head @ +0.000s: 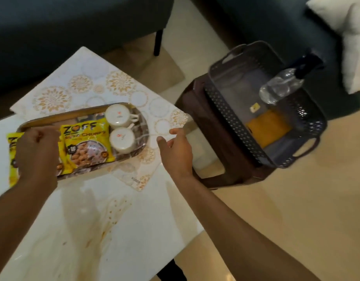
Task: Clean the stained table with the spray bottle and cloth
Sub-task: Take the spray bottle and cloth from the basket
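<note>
Brown stains [98,216] streak the near part of the white table [134,230]. The clear spray bottle [282,86] with a dark trigger head lies tilted in a grey perforated basket [225,98] to the right of the table. A folded yellow cloth [268,128] lies on the basket's floor. My left hand [37,151] hovers with curled fingers over the left end of an oval tray [73,112]; whether it grips anything is hidden. My right hand [175,149] is spread with relaxed fingers just right of the tray, holding nothing.
The tray carries two upturned white cups [118,116] and yellow snack packets [85,142], and sits on a patterned mat [73,86]. The basket stands on a brown plastic stool [211,138]. Dark sofas lie behind, with a white pillow [349,37] at right.
</note>
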